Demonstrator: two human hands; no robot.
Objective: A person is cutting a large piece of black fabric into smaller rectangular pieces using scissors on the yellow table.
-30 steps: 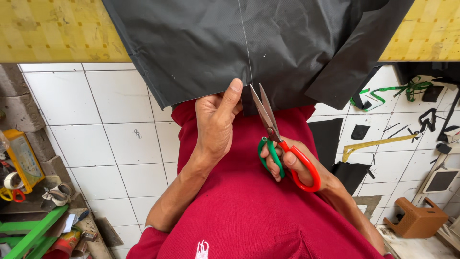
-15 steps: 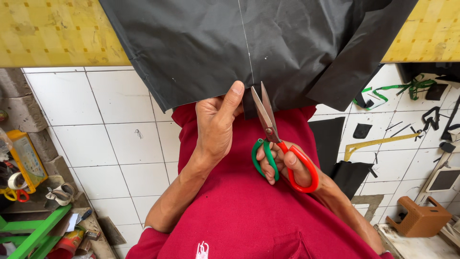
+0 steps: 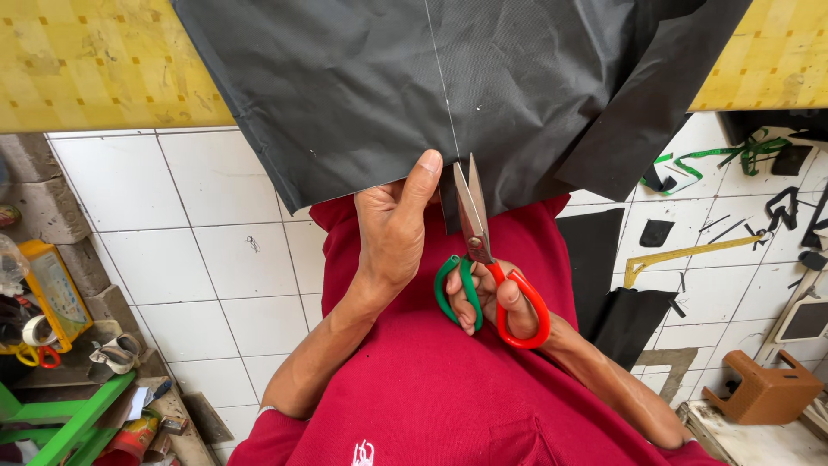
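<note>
A large sheet of black fabric (image 3: pixel 362 86) hangs over the edge of a yellow table (image 3: pixel 95 60), with a thin chalk line running down it. My left hand (image 3: pixel 392 229) pinches the fabric's lower edge just left of that line, thumb up against the cloth. My right hand (image 3: pixel 492 302) grips scissors (image 3: pixel 474 224) with one green and one red handle loop. The blades point up and are slightly parted at the fabric's edge, at the foot of the line. My red shirt (image 3: pixel 431 380) fills the bottom of the view.
White tiled floor (image 3: pixel 190 250) lies below. Black fabric offcuts (image 3: pixel 604 285), green strips (image 3: pixel 733 155) and a yellow ruler (image 3: pixel 681 257) are scattered at the right. A brown stool (image 3: pixel 763 393) stands at the bottom right. Tape rolls and clutter (image 3: pixel 43 328) sit at the left by a green frame (image 3: pixel 69 423).
The scissors have shifted slightly left and turned more upright, the blade tips now meeting the fabric edge at the chalk line. My left hand keeps its pinch.
</note>
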